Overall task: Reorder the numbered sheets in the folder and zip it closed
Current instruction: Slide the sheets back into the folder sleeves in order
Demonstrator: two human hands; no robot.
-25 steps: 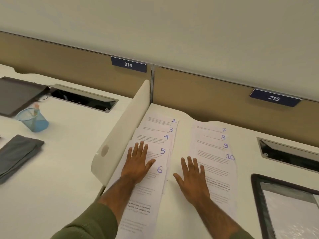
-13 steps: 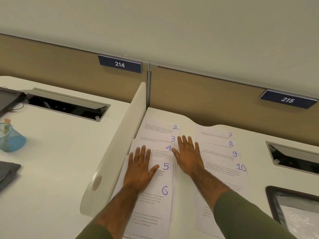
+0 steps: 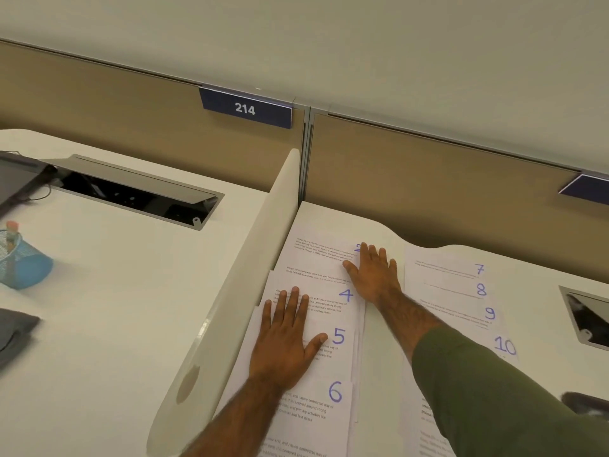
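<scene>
Right hand (image 3: pixel 374 278) slid up onto sheet 2 (image 3: pixel 316 247), flat; left hand (image 3: pixel 283 344) stays spread.

Soft even light, blurred warped edges

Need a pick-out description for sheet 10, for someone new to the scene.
Right of the white divider, two columns of overlapping sheets lie on the desk. In the right column, beside the green sleeve, sheet 10 sits just nearer than sheet 9: the only two-digit blue number.

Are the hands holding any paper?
Nothing is held. The left hand lies flat on sheet 5, the right hand flat on sheet 2.
</scene>
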